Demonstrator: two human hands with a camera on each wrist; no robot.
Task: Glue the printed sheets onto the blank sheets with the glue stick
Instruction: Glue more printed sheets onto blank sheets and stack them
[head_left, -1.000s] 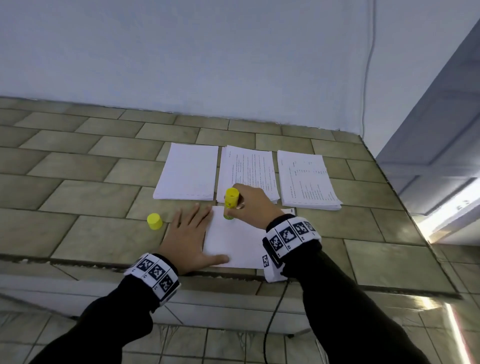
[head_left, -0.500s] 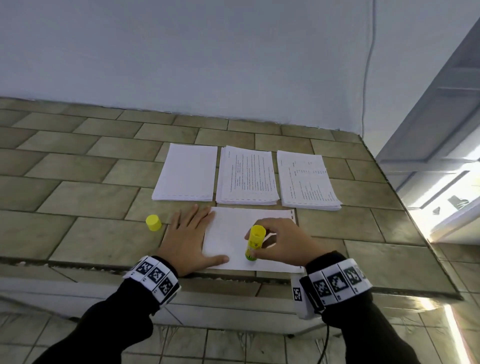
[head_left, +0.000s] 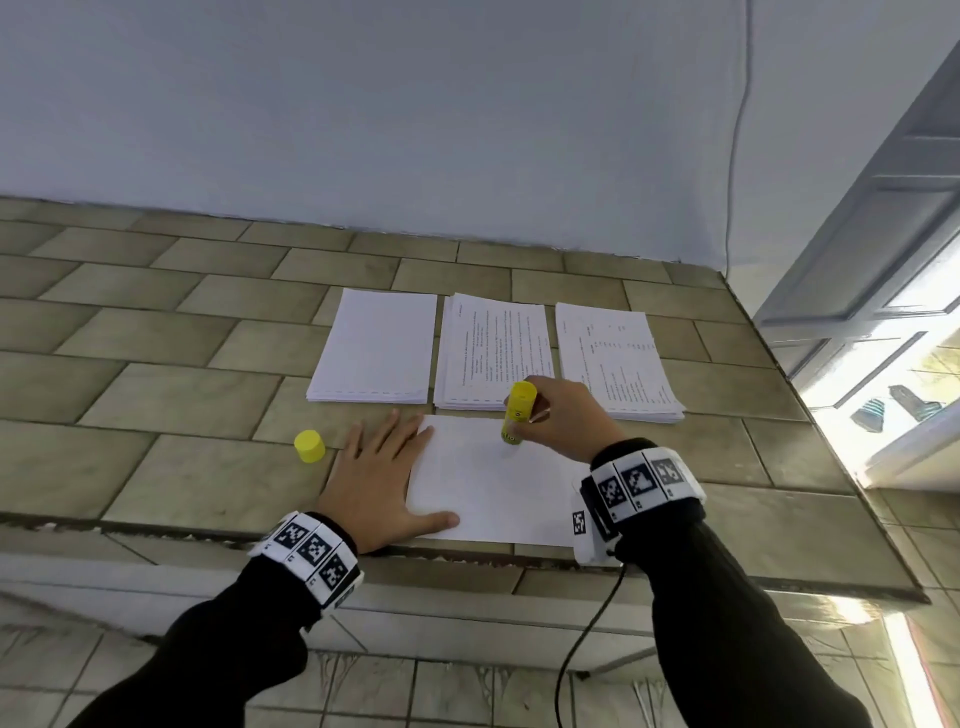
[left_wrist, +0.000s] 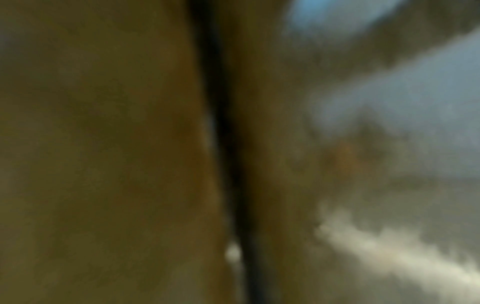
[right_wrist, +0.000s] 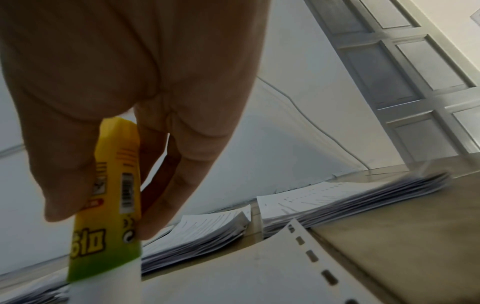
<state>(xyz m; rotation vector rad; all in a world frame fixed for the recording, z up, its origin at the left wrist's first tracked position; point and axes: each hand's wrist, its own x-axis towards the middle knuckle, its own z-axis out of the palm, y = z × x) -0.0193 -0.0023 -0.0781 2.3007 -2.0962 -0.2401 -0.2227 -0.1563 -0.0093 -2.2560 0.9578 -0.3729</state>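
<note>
A single white sheet (head_left: 493, 488) lies near the front edge of the tiled counter. My right hand (head_left: 563, 421) grips the yellow glue stick (head_left: 518, 415), which stands nearly upright with its tip down on the sheet's far edge. In the right wrist view the thumb and fingers (right_wrist: 166, 205) pinch the glue stick (right_wrist: 109, 216) just above its white glue end. My left hand (head_left: 379, 467) lies flat and spread, pressing the sheet's left edge. Behind the sheet lie a blank stack (head_left: 376, 348) and two printed stacks (head_left: 493, 348) (head_left: 615, 358). The left wrist view is a dark blur.
The yellow glue cap (head_left: 309, 446) stands on the counter left of my left hand. The counter's front edge (head_left: 156, 527) runs just below both wrists. A wall rises behind the stacks, and a window frame (head_left: 883, 260) is at the right. A black cable (head_left: 587, 634) hangs below the right wrist.
My right hand has carried the glue stick from the sheet's near edge back up to its far edge. The left hand has stayed flat on the sheet.
</note>
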